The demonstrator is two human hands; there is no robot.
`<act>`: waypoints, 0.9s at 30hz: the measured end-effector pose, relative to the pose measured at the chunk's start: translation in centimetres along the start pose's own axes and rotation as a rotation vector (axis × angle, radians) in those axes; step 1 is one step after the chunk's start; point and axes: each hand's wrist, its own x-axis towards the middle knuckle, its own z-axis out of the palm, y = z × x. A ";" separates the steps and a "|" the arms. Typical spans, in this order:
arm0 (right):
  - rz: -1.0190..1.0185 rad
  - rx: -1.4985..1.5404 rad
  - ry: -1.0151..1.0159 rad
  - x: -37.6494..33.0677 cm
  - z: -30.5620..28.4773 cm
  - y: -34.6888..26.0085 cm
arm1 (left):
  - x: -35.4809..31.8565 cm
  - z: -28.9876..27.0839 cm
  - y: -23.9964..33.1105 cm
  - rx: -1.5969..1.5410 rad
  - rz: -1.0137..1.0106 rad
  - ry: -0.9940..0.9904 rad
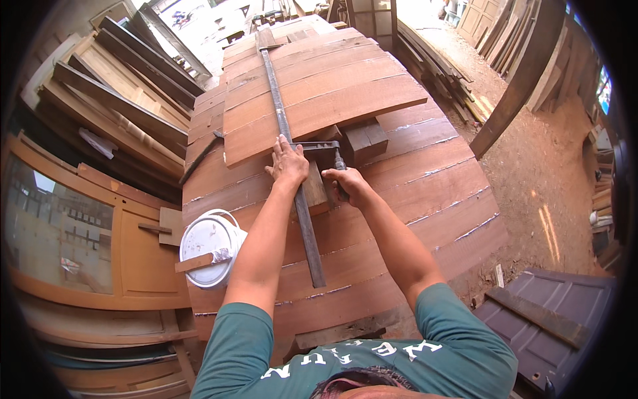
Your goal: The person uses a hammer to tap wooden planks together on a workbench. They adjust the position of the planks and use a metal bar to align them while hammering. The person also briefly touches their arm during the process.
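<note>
A long steel bar clamp (308, 226) lies lengthwise over a panel of joined reddish-brown boards (325, 80). Its far jaw (267, 41) sits at the panel's far edge, and its sliding jaw (319, 145) is by the near edge. My left hand (288, 163) rests over the bar and the board's edge beside that jaw, fingers spread. Around the dark screw handle (339, 161) my right hand (348, 184) is closed. Wooden blocks (365, 141) lie under the panel's near edge, above a larger jointed panel (399, 219) with whitish lines along its seams.
A white bucket (209, 243) with a glue-smeared stick (199, 261) across its lid stands at the left. Another dark metal bar (201, 156) lies beside the upper panel. Doors and frames (100, 226) lean at the left; a dark panelled door (551, 312) lies at lower right.
</note>
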 end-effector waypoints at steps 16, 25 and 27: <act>-0.135 -0.116 0.048 -2.4 0.3 0.2 | 1.1 3.0 4.8 0.535 1.639 -0.139; -0.093 -0.083 -0.011 -0.7 -0.8 1.9 | 1.5 4.4 4.6 0.454 1.562 -0.220; -0.134 -0.038 -0.038 -1.0 -0.3 2.0 | 1.0 4.3 3.7 0.472 1.481 -0.187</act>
